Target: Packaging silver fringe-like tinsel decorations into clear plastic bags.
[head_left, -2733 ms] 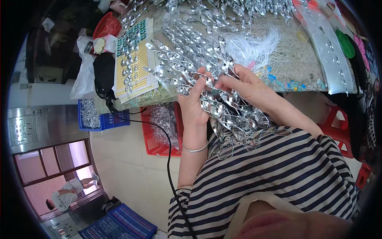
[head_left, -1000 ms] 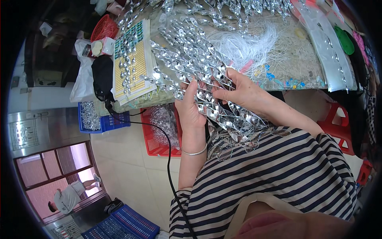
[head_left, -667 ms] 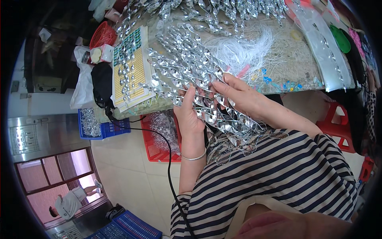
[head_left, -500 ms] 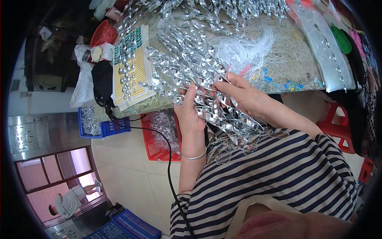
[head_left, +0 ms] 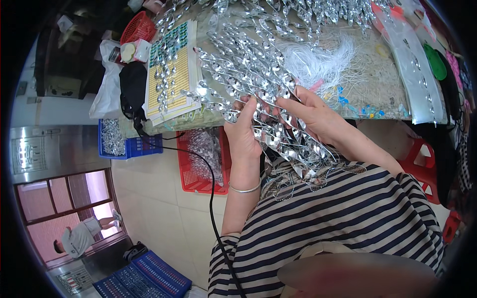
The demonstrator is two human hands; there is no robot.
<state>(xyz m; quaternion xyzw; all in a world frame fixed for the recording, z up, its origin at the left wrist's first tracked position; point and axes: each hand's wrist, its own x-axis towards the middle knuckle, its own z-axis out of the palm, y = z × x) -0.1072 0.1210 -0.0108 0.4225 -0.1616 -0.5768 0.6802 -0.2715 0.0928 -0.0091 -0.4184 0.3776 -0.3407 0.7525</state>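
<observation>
The silver strands [head_left: 256,67], a bunch of twisted, shiny lengths, lie across both our grips, fanned over the worktop [head_left: 375,69] on the far side and gathered toward our lap on the near side. Our left grip [head_left: 244,131] is closed on the bunch, thumb laid on top from the left, with the fingers partly hidden behind the strands. Our right grip [head_left: 314,113] pinches strands from the right between thumb and forefinger, just beside the left thumb. The near ends dangle past both palms and meet our striped shirt [head_left: 338,213].

We have both grips at the worktop's near edge, which runs away to left and right of them. On the left, the fan reaches the stacked sheets [head_left: 183,87] with yellow and green rows; just beyond our right grip lie the white threads [head_left: 315,62]. More silver pieces [head_left: 330,11] spread along the far side. Between the threads and the clear plastic sleeve [head_left: 412,79], a stretch of worktop shows, with loose fibres and blue bits; the sleeve overhangs the near edge.

Below, on the left, a red crate [head_left: 187,166] stands close to our left wrist, with a blue crate [head_left: 144,147] farther left. A black cable [head_left: 212,203] hangs left of our left forearm, over pale floor tiles [head_left: 149,198]
</observation>
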